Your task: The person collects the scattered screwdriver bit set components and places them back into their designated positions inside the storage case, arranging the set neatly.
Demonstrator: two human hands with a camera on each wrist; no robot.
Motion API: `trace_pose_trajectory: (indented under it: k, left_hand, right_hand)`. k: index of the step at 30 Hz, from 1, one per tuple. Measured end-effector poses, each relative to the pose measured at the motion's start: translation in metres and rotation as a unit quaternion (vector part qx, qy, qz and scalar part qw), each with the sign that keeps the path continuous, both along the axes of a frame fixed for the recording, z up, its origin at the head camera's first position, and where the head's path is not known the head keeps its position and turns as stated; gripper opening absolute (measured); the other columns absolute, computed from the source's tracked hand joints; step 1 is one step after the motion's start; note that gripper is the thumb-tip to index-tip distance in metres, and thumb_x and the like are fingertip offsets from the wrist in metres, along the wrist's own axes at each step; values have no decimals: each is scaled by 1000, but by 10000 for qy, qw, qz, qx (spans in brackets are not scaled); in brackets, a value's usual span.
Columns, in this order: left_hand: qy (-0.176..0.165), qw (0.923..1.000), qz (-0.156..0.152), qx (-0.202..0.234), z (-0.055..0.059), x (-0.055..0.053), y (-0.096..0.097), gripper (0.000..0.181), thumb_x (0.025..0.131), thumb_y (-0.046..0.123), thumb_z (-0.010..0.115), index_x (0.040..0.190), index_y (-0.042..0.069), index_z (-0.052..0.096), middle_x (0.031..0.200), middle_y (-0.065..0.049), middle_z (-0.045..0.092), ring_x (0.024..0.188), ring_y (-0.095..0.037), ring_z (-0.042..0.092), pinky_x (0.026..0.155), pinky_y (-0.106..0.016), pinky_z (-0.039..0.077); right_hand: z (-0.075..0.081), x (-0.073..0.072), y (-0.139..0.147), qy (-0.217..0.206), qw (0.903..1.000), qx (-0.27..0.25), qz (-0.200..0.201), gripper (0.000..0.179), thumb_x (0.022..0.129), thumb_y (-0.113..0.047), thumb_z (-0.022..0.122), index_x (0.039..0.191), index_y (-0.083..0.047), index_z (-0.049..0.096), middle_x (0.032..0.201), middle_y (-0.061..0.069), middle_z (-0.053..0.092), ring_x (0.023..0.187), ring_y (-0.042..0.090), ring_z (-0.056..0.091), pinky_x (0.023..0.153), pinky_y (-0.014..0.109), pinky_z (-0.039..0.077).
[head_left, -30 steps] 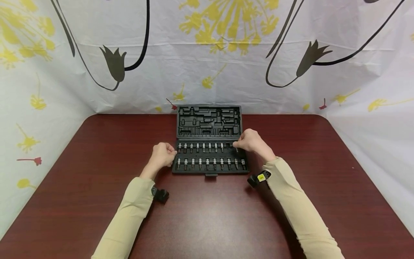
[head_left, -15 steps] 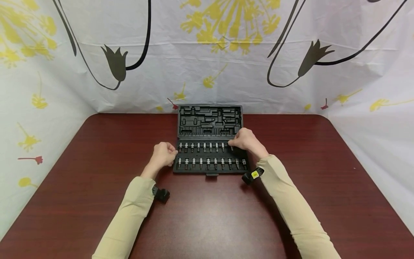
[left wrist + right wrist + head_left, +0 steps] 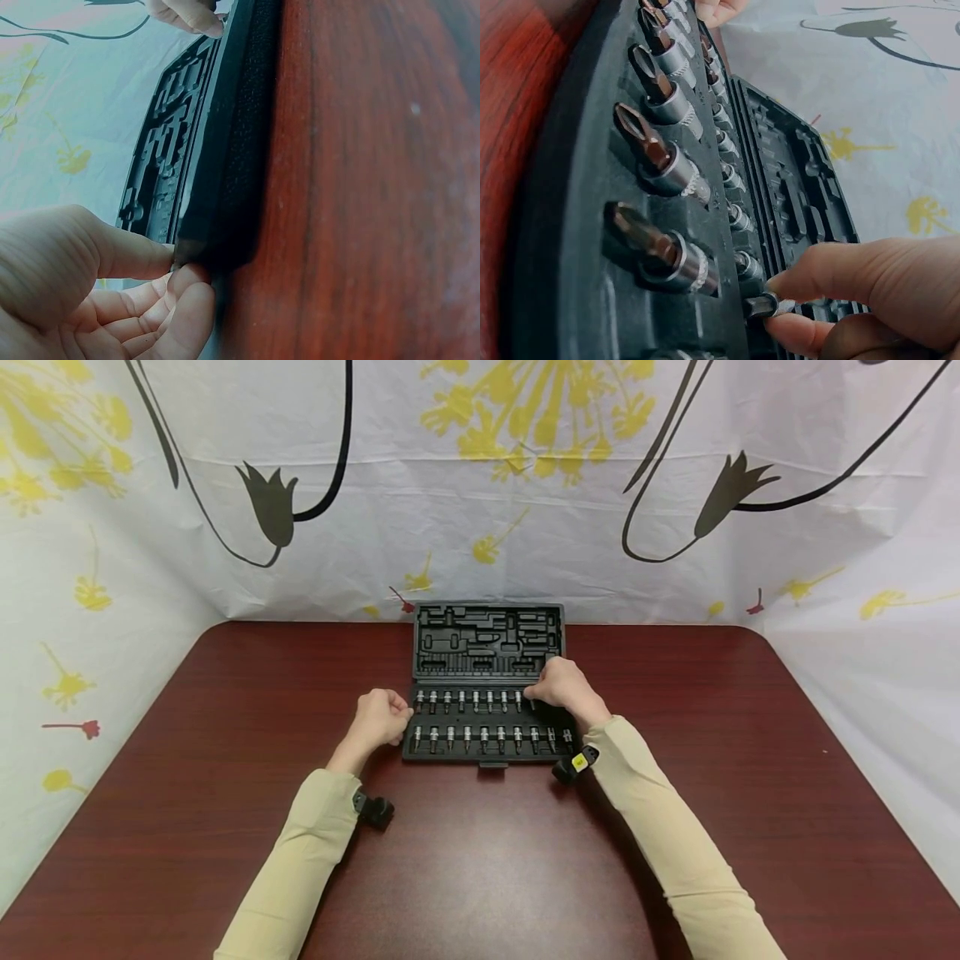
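Observation:
A black socket-set case (image 3: 468, 718) lies unfolded on the table, with two rows of silver bit sockets in its near half. At the right of the back row, my right hand (image 3: 567, 685) pinches one bit socket (image 3: 762, 306) between thumb and fingertip, close to its slot. Fingers partly hide that socket in the head view. My left hand (image 3: 380, 718) holds the case's left edge, thumb on top and curled fingers against its side, as the left wrist view shows. Front-row bit sockets (image 3: 681, 259) sit in their slots with their tips toward the near edge.
The lid half (image 3: 489, 643) has moulded recesses and leans at the back. A latch tab (image 3: 492, 766) juts from the case's front edge. A dark red wooden table (image 3: 480, 860) surrounds the case, and a patterned white cloth (image 3: 570, 560) hangs behind it.
My right hand has moved left along the back row with the bit socket, from near the right end toward the other sockets. The left hand stays at the case's edge.

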State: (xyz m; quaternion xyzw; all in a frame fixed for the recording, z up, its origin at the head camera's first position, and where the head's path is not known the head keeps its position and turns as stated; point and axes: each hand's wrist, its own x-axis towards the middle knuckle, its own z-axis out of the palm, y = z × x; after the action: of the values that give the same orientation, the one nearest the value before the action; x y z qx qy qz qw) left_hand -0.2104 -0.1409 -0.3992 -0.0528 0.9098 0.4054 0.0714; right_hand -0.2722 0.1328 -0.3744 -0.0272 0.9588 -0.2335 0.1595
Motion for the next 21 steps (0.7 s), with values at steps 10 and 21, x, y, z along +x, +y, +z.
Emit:
trace_pose_trajectory:
  k: [10,21]
  left_hand:
    - [27,10000,34,48,0,2,0,11,88,6,60,83,-4,60,68,-11,64,45,-11,56,45,-26,52]
    - [17,10000,29,28,-1,1,1,11,89,7,60,86,-4,60,72,-13,65,46,-11,56,47,-27,53]
  right_hand:
    - [4,-3,-1,-64,9994,350,-25,38,80,-19,71,58,-12,41,52,-2,32,47,12,30,48,28,33]
    - [8,-19,9,-707,9955,625,-13,50,77,-34,77,107,3,62,104,17,61,93,28,58,81,41,51]
